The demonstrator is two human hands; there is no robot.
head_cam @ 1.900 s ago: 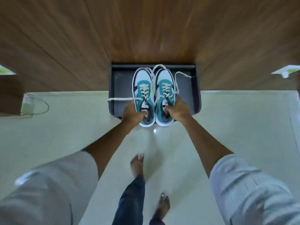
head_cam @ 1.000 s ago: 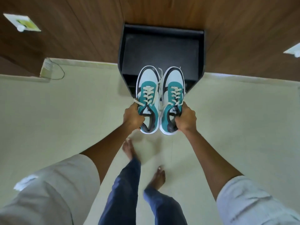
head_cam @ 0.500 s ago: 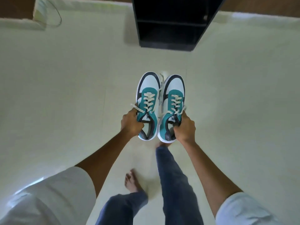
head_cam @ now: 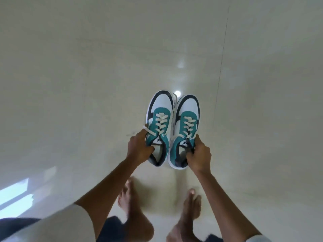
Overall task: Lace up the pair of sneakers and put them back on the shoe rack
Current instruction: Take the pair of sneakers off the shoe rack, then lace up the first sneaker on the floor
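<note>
Gripping sneakers (head_cam: 173, 130), fingers (head_cam: 150, 148) curled inside collars

The pair of teal, white and black lace-up sneakers (head_cam: 172, 130), lifted off the black shoe rack, is now carried over bare cream tiled floor (head_cam: 87, 75); the rack has left view.

Soft, even light; lamp glare spots shine on the glossy floor (head_cam: 87, 67) ahead of me. My bare feet (head_cam: 190, 206) smear with motion blur; edges bend.
</note>
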